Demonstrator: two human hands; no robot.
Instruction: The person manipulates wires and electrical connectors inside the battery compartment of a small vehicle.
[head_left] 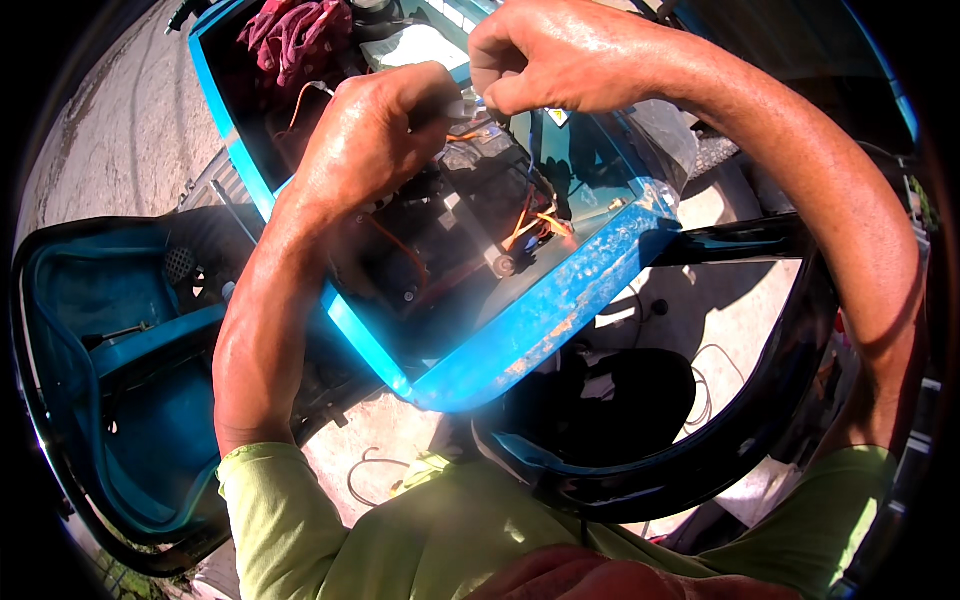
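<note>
Over a blue open-topped body (545,335) with worn paint, both of my hands work close together. My left hand (385,125) is closed, its fingertips pinching a small whitish translucent piece (463,108). My right hand (545,60) is closed too, thumb and forefinger pressed together right beside that piece. What the right fingers grip is hidden. Below the hands, inside the body, run orange wires (540,225) with a bit of blue among them. A grey metal bar with a round end (480,235) lies slanted near them, over dark parts.
A crumpled dark red cloth (295,38) lies at the body's far left. Clear plastic sheeting (665,135) hangs at its right edge. A blue moulded tub with a black rim (125,440) stands left. To the right curves a glossy black bar (770,400); thin cable (375,465) lies on the ground.
</note>
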